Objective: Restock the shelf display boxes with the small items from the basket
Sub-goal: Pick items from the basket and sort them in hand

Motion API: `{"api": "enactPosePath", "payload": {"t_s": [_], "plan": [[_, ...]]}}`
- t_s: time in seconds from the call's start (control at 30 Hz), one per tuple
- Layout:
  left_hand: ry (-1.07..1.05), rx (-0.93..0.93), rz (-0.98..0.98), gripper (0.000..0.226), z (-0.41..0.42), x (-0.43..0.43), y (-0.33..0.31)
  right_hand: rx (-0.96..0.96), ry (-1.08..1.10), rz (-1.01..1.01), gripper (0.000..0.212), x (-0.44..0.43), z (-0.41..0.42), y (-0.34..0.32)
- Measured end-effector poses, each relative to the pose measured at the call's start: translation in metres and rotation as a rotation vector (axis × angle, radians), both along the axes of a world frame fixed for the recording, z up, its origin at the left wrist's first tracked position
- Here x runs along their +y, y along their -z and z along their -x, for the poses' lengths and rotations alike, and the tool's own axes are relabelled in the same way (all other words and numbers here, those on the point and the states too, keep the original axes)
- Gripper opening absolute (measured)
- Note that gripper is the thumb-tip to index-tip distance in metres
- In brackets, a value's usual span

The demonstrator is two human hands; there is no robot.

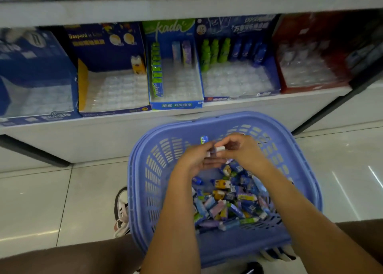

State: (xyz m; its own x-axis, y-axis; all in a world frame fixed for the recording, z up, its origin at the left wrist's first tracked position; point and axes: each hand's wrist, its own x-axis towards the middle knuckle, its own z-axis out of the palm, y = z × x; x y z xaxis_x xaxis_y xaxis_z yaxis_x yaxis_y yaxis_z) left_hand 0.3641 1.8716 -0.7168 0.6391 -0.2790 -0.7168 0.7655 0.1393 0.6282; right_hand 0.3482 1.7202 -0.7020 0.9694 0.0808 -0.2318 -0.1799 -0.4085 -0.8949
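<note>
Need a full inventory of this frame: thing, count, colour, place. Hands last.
display boxes: five; blue, navy, blue-green, blue, red; in a row on the shelf
shelf: one, white, behind the basket
basket: one, lilac-blue, in front of the shelf
items: many, mixed colours, loose in the basket
floor: one, pale tiles, around the basket
shoe: one, white and black, left of the basket
pack: one, green-blue, sticks up from the left hand
white item: one, white, at the right hand's fingertips
left hand: one, over the basket, grips the pack
right hand: one, over the basket, pinches the white item
</note>
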Motion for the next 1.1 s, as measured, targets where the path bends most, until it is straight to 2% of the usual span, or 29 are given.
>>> {"api": "enactPosePath", "payload": {"t_s": [0.07, 0.13, 0.2, 0.3, 0.4, 0.53, 0.6, 0.67, 0.8, 0.97, 1.1], "plan": [[-0.014, -0.069, 0.087, 0.016, -0.003, -0.009, -0.016, -0.075, -0.002, 0.010, 0.031, -0.006, 0.004, -0.022], [0.002, -0.130, 0.103, 0.013, -0.003, -0.011, -0.030, -0.136, -0.046, 0.055, 0.035, -0.012, 0.006, -0.041], [0.013, -0.208, 0.090, 0.009, -0.003, -0.009, -0.044, -0.154, -0.011, 0.008, 0.038, -0.017, 0.008, -0.058], [0.090, -0.460, -0.007, 0.011, -0.004, -0.003, -0.068, -0.127, 0.097, -0.090, 0.025, -0.014, 0.002, -0.078], [0.148, -0.695, -0.123, 0.024, -0.006, 0.007, -0.091, -0.096, 0.008, -0.145, 0.024, -0.005, -0.009, -0.096], [0.072, -0.839, -0.225, 0.030, -0.007, 0.024, -0.107, -0.130, -0.109, -0.082, 0.016, 0.007, -0.029, -0.119], [-0.071, -0.829, -0.244, 0.025, -0.010, 0.031, -0.109, -0.200, -0.067, -0.089, 0.016, 0.016, -0.048, -0.129], [-0.214, -0.767, -0.184, 0.024, -0.014, 0.042, -0.110, -0.297, 0.025, -0.106, 0.014, 0.029, -0.072, -0.136], [-0.396, -0.556, -0.076, 0.047, -0.021, 0.066, -0.110, -0.497, 0.071, 0.072, 0.015, 0.059, -0.128, -0.141], [-0.485, -0.432, -0.022, 0.056, -0.025, 0.078, -0.103, -0.543, 0.000, 0.438, 0.017, 0.096, -0.180, -0.134], [-0.497, -0.410, 0.005, 0.057, -0.029, 0.083, -0.097, -0.513, -0.120, 0.478, 0.022, 0.100, -0.193, -0.127]]}}
